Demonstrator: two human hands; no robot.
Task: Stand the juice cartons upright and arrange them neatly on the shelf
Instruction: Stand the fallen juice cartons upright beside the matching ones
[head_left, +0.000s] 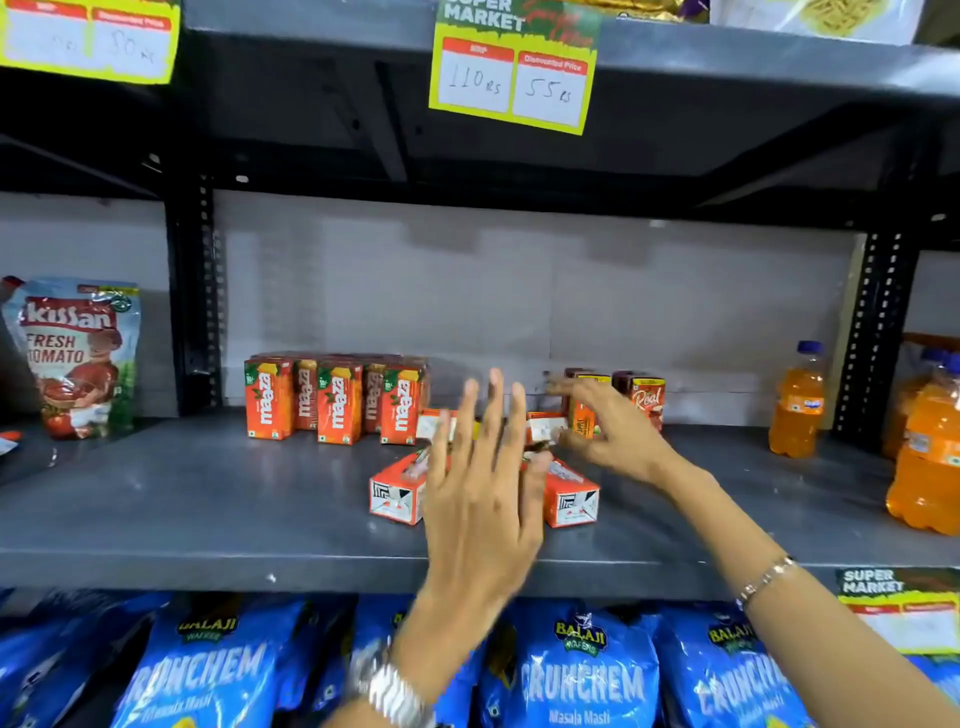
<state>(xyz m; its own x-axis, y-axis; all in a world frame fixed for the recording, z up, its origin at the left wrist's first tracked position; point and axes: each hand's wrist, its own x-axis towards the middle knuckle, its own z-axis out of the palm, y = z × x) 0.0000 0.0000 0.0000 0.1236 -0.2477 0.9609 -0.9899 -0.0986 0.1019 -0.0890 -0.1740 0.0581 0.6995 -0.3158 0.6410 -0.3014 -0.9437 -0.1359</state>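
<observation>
Juice cartons sit in two states on the grey shelf (208, 499): an upright block of orange Maaza cartons (335, 402) stands in a tidy cluster toward the back left of the bay, while several more lie tipped over near the middle. One toppled carton (397, 491) shows its folded white base toward the front edge, another fallen carton (571, 496) lies just right of it, and further ones behind them are partly hidden by the person's reach. To the right stands a darker Real carton (648, 402), upright near the back wall. The left hand (480, 478) hovers above the fallen cartons with fingers spread and straight, holding nothing. The right hand (605, 434) is closed around a small orange carton (584, 415), thumb and fingers pinching its narrow sides, apparently setting it on its base beside the Real carton. These packs look light and stiff enough to lift one-handed, but their waxed board walls would dent under a hard squeeze, so a pinch across the two narrow faces near mid-height seems safest; their small bases suggest they would tip easily if nudged. Farther out, a Kissan tomato pouch (78, 353) leans at the far left, orange drink bottles (797, 402) stand at the right, and blue Crunchem bags (582, 670) fill the tier below.
</observation>
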